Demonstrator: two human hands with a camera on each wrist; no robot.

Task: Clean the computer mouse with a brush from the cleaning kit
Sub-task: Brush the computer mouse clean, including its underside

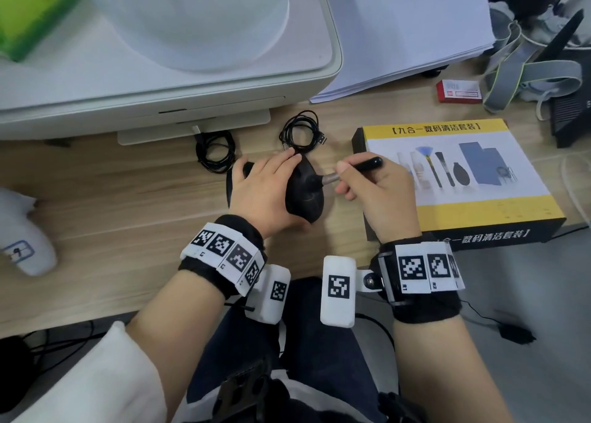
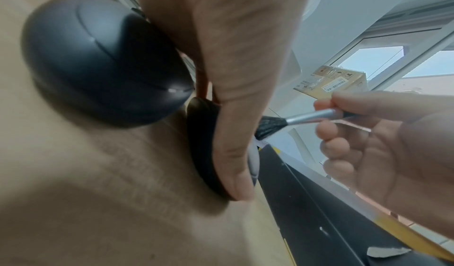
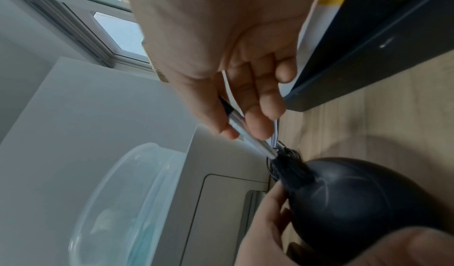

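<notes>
My left hand (image 1: 268,189) grips a black computer mouse (image 1: 303,199) and holds it tilted up on its side over the wooden desk (image 1: 112,199). In the left wrist view the mouse (image 2: 200,145) shows edge-on behind the thumb. My right hand (image 1: 380,195) pinches a brush (image 1: 367,163) with a black handle and a silver ferrule (image 1: 331,178), held like a pen. The black bristles (image 3: 292,171) press against the mouse's top shell (image 3: 356,202). The cleaning kit box (image 1: 463,218), yellow and white, lies shut just right of my right hand.
A white printer (image 1: 160,87) fills the back left. Two coiled black cables (image 1: 300,131) (image 1: 214,154) lie behind the mouse. A dark rounded object (image 2: 98,66) rests on the desk under my left hand. A paper stack (image 1: 399,23) and a small red box (image 1: 459,91) are at the back right.
</notes>
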